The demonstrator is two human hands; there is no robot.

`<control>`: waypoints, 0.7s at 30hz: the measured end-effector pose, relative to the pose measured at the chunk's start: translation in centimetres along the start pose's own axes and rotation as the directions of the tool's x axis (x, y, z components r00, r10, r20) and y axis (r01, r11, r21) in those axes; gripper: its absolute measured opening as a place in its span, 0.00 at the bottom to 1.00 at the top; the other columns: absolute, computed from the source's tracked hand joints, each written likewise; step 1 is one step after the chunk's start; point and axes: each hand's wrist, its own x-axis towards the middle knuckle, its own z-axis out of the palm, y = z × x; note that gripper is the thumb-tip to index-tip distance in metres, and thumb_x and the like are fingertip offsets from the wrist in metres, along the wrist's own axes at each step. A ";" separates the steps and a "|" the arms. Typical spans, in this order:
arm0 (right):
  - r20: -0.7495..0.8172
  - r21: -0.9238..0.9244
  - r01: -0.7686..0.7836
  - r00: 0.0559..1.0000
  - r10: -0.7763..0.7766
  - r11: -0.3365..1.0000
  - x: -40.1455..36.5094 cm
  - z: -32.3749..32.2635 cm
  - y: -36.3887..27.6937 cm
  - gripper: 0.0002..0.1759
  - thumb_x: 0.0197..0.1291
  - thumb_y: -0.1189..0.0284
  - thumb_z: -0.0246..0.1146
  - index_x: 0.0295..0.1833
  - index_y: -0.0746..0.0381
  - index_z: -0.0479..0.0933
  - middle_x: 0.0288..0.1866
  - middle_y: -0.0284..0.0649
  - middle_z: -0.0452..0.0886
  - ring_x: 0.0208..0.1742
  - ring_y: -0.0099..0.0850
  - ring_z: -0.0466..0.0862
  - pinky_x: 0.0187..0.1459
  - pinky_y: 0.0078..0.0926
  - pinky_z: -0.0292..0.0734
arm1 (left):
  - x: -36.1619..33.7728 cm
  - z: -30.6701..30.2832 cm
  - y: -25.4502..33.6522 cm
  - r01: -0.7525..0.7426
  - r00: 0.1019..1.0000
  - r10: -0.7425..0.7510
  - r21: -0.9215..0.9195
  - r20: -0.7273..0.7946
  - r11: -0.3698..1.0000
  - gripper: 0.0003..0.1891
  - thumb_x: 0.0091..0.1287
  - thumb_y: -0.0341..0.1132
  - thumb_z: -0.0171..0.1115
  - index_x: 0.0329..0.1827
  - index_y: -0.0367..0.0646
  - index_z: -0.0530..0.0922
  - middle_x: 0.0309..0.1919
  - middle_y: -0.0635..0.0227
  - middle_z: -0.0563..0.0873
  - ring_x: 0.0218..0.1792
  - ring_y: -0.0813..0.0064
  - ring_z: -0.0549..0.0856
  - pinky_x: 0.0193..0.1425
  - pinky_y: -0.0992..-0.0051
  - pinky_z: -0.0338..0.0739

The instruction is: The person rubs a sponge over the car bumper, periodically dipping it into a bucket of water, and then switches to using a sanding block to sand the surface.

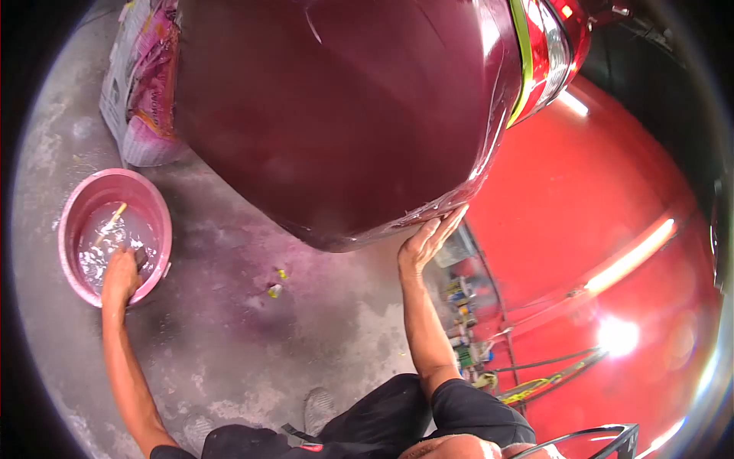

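My left hand (121,271) is down in a pink bucket (67,222) of cloudy water, its fingers closed on a dark block (141,257). A yellow stick-like piece (119,213) pokes up from the water beyond it. My right hand (433,236) lies with its fingers stretched out against the lower right edge of a glossy dark red car panel (344,115). Nothing shows in that hand. Green tape (523,61) runs between the panel and a red and clear tail light (552,57).
A paint-stained paper covering (149,84) hangs at the panel's left side. A bright red car body (581,229) curves along the right. Small containers (462,321) stand near it. Yellow scraps (274,291) lie on the stained concrete floor (229,336).
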 end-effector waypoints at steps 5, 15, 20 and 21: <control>0.008 -0.019 -0.090 0.996 0.091 0.996 -0.4 0.2 -1.3 0.37 0.80 0.56 0.36 0.83 0.70 0.43 0.86 0.57 0.41 0.86 0.49 0.43 0.82 0.43 0.38 | -0.8 -2.9 2.2 0.061 0.995 -0.056 -0.058 0.083 0.996 0.25 0.49 0.17 0.64 0.55 0.26 0.79 0.65 0.32 0.73 0.63 0.37 0.76 0.69 0.60 0.74; 0.153 -0.085 -0.208 0.964 0.219 0.975 -5.8 1.0 -2.1 0.41 0.79 0.56 0.38 0.82 0.73 0.32 0.86 0.60 0.32 0.86 0.52 0.37 0.83 0.43 0.33 | -1.3 -2.9 3.2 0.016 0.990 -0.034 -0.130 -0.137 0.991 0.28 0.48 0.13 0.59 0.58 0.21 0.74 0.59 0.34 0.74 0.63 0.40 0.74 0.68 0.55 0.73; 0.328 0.073 -0.240 0.922 0.204 0.968 -8.7 0.7 -3.4 0.45 0.74 0.68 0.54 0.82 0.72 0.34 0.85 0.64 0.35 0.85 0.57 0.44 0.75 0.46 0.63 | -0.7 -1.3 2.4 0.018 0.977 -0.038 -0.096 -0.211 0.995 0.24 0.48 0.14 0.59 0.53 0.23 0.77 0.52 0.33 0.77 0.52 0.35 0.81 0.56 0.52 0.79; 0.314 0.081 -0.240 0.927 0.204 0.967 -9.1 0.5 -3.4 0.45 0.74 0.68 0.54 0.82 0.72 0.34 0.85 0.64 0.35 0.85 0.57 0.44 0.75 0.46 0.63 | -0.5 -1.2 2.5 0.022 0.982 -0.044 -0.120 -0.183 0.993 0.24 0.48 0.14 0.60 0.53 0.24 0.77 0.48 0.33 0.79 0.49 0.35 0.83 0.54 0.51 0.79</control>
